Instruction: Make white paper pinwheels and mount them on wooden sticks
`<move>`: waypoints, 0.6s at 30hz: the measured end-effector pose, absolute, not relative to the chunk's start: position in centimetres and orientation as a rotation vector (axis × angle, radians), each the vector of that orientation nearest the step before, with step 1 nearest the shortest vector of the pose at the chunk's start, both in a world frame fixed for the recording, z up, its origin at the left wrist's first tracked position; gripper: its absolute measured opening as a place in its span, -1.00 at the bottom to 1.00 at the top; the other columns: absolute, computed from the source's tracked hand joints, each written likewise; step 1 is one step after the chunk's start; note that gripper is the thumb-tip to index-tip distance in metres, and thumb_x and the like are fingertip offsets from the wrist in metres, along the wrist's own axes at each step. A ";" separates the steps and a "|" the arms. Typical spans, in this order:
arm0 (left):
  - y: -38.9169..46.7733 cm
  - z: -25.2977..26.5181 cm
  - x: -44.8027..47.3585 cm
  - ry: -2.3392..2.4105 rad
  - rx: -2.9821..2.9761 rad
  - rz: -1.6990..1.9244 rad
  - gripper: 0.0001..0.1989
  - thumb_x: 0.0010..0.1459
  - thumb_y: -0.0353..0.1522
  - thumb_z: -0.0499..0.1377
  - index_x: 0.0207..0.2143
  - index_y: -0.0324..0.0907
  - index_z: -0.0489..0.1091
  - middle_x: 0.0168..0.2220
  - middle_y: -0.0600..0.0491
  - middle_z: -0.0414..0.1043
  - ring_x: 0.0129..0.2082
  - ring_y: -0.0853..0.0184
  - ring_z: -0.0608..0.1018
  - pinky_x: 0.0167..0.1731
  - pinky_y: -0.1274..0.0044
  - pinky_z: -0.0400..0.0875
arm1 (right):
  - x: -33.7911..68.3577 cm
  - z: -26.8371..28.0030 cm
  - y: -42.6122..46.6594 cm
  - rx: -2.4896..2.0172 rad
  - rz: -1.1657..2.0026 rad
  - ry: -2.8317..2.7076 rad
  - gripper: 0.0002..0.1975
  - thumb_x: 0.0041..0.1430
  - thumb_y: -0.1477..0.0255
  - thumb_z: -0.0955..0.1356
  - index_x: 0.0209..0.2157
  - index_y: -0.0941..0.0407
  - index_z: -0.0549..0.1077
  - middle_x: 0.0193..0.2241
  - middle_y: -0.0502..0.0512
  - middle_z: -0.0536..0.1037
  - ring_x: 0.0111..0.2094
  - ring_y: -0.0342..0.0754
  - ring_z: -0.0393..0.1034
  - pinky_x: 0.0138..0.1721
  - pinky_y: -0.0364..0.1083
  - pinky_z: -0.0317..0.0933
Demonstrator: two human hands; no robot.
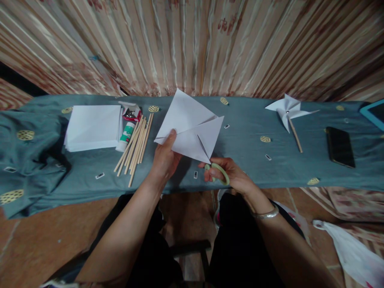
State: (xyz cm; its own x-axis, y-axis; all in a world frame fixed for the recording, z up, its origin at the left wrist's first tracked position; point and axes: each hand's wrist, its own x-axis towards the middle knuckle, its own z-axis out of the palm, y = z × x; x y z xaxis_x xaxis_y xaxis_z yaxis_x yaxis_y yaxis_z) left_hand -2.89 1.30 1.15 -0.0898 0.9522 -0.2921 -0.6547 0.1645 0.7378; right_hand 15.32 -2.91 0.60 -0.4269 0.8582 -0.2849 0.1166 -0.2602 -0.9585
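A white paper square (187,114) is raised over the cloth-covered table, with slits cut in from some of its corners. My left hand (168,156) grips its lower left side, thumb on top and fingers beneath. Around the handles of green scissors (223,173) my right hand (225,170) is closed, just under the sheet's lower right corner. The paper mostly hides the scissor blades. Left of the sheet lie several thin wooden sticks (136,146), beside a green and white glue stick (126,136).
A stack of white paper (93,127) lies at left, near a small red and white box (131,112) of metal pins. Toward the right are a finished paper pinwheel (288,112) on a stick, a black phone (340,146) and a blue-edged device (375,114). A curtain (192,48) hangs behind.
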 end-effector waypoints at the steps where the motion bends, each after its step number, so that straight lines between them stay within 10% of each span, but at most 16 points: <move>1: 1.3 1.2 -2.9 0.913 0.420 1.409 -0.73 0.15 -0.33 0.25 -0.09 -0.21 0.44 -0.05 -0.07 0.54 -0.01 0.19 0.55 0.01 0.39 0.46 | 15.3 0.6 -2.9 -1.203 1.744 -1.449 -0.42 -0.05 -0.06 0.44 -0.28 0.21 0.54 -0.56 0.06 0.51 -0.52 -0.13 0.31 -0.47 -0.12 0.23; 18: 1.3 1.3 -2.9 0.899 0.419 1.417 -0.69 0.18 -0.35 0.22 -0.01 -0.19 0.43 -0.04 -0.05 0.55 -0.02 0.21 0.56 -0.01 0.39 0.48 | 14.9 0.6 -3.1 -1.225 1.755 -1.344 -0.43 -0.14 -0.03 0.49 -0.31 0.20 0.53 -0.59 0.02 0.48 -0.55 -0.14 0.28 -0.48 -0.11 0.20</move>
